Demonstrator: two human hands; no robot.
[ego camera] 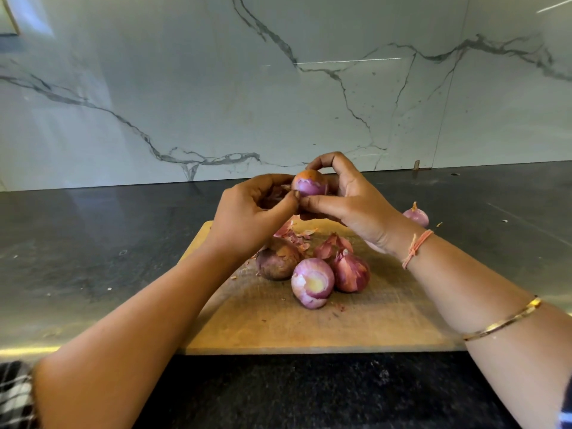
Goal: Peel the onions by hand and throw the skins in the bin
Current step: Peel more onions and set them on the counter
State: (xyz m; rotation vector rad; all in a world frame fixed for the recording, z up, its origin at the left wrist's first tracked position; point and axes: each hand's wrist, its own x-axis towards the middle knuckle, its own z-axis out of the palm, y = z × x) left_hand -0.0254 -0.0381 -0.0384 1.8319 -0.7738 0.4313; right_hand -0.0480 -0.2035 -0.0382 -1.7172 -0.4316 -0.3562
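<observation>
A partly peeled red onion is held up above the wooden cutting board. My right hand grips it from the right, fingers curled over its top. My left hand pinches a strip of skin at the onion's left side. On the board lie three more onions: a dark unpeeled one, a partly peeled one and one with loose skin. Torn skins lie behind them.
Another onion sits on the dark counter to the right of the board. A marble wall rises behind the counter. No bin is in view.
</observation>
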